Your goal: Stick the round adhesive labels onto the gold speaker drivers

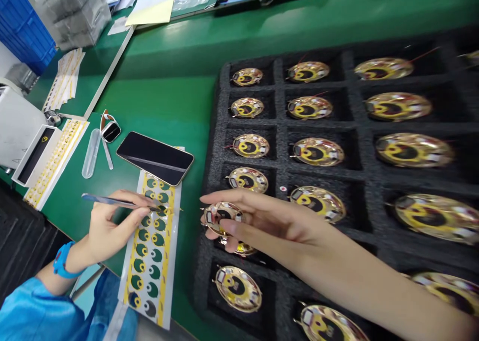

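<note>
My left hand (112, 226) pinches a pair of slim metal tweezers (116, 202), their tips over a sheet of round green-and-yellow stickers (151, 251). My right hand (262, 221) holds a round gold disc (223, 218) by its edge, above a black foam tray (215, 146). The tray has a grid of compartments, with a gold disc with thin wires (318, 204) in each visible cell. My fingers partly hide another disc (239, 249) below the held one. Whether the tweezers hold a sticker is too small to tell.
A black-screened smartphone (155, 158) lies above the sticker sheet, beside a clear plastic tube (91, 153) and a small black device (110, 129). More sticker strips (56, 164) lie near a white box (18, 124). Blue crates (22, 27) and papers (147, 9) stand beyond the green bench (160, 101).
</note>
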{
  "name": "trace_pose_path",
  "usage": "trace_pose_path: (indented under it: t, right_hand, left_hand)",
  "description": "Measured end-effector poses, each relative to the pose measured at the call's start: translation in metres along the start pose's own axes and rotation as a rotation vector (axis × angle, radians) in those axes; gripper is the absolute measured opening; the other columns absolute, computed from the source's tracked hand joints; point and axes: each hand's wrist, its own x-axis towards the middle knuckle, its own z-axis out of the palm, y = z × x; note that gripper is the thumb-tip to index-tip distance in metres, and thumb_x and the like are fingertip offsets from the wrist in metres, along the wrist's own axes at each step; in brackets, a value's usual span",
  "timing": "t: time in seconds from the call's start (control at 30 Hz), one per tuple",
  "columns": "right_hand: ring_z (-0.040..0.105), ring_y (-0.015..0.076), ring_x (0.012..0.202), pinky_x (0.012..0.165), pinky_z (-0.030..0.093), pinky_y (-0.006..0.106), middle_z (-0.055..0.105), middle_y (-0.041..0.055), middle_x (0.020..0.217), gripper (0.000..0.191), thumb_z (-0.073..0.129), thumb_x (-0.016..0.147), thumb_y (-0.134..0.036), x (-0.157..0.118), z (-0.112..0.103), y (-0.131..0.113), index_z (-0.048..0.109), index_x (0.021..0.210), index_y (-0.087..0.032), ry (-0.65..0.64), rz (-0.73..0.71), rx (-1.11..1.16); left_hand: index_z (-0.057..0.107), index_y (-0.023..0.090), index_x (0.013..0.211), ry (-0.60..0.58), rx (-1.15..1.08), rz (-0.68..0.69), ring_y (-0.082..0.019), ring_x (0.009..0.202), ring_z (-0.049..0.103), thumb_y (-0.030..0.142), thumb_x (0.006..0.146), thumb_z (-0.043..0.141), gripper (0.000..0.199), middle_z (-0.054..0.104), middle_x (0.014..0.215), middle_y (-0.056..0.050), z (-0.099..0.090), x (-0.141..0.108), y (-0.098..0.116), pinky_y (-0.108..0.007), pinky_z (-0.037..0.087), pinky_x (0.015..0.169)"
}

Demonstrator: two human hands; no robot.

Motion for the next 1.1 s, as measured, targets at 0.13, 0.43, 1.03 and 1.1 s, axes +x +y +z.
trace_pose_path:
  t: [0.13, 0.43, 1.03, 1.1]
  right_hand:
    - [0.051, 0.0117, 0.05, 0.044, 0.043, 0.022, 0.063, -0.0003, 0.065, 0.022, 0.073, 0.078, -0.043, -0.003, 0.01, -0.001, 0.074, 0.091, -0.026, 0.005, 0.01, -0.049]
    - [0.039, 0.0077, 0.05, 0.044, 0.029, 0.021, 0.054, -0.0034, 0.061, 0.014, 0.07, 0.076, -0.034, -0.001, 0.019, -0.006, 0.065, 0.073, -0.021, 0.02, -0.07, 0.043]
    - [0.045, 0.01, 0.049, 0.045, 0.034, 0.024, 0.051, -0.0027, 0.058, 0.017, 0.057, 0.077, -0.031, 0.001, 0.019, -0.012, 0.06, 0.064, -0.02, 0.05, -0.109, 0.038]
    - [0.044, 0.0098, 0.049, 0.045, 0.033, 0.023, 0.05, -0.003, 0.057, 0.017, 0.058, 0.076, -0.031, 0.001, 0.018, -0.012, 0.06, 0.063, -0.021, 0.054, -0.098, 0.033]
  left_hand:
    - [0.07, 0.017, 0.085, 0.032, -0.108, -0.105, -0.02, 0.077, 0.076, 0.01, 0.084, 0.068, 0.008, 0.077, 0.08, -0.005, 0.008, 0.005, 0.01, -0.029, 0.062, 0.075]
    - [0.066, 0.014, 0.097, -0.173, 0.003, 0.329, -0.023, 0.085, 0.075, -0.002, 0.079, 0.065, 0.024, 0.077, 0.084, -0.009, 0.016, 0.019, 0.02, -0.036, 0.062, 0.075]
    - [0.069, 0.02, 0.093, 0.039, -0.463, -0.078, -0.015, 0.085, 0.076, 0.009, 0.087, 0.067, 0.012, 0.079, 0.087, -0.001, 0.035, 0.016, 0.01, -0.028, 0.061, 0.082]
    - [0.069, 0.02, 0.093, 0.039, -0.457, -0.086, -0.015, 0.086, 0.075, 0.009, 0.087, 0.066, 0.012, 0.079, 0.088, -0.001, 0.035, 0.016, 0.009, -0.027, 0.061, 0.083]
